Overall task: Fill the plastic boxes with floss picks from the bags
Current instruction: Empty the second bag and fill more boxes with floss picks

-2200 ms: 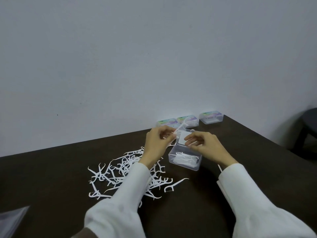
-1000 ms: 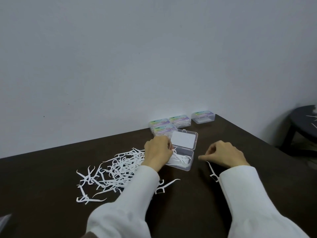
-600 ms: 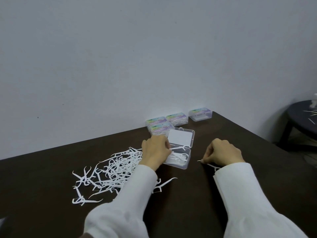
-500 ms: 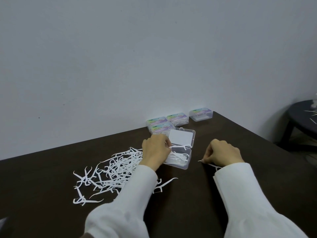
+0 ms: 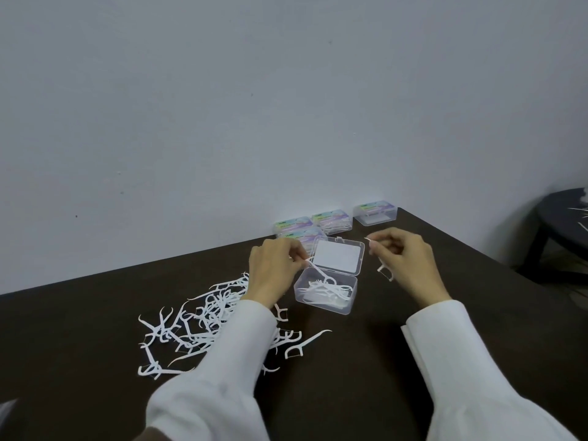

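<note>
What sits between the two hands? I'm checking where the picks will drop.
In the head view, the open box with its flipped-back lid lies between the left hand and right hand.

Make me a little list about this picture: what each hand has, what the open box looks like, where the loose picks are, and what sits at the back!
left hand: pinches a floss pick whose head dips into the open box
right hand: holds another floss pick in the air, beside the box
open box: clear plastic, lid flipped back, a few picks inside
loose picks: white pile on the dark table, partly under the left sleeve
at the back: closed boxes with colourful labels, along the wall
</note>
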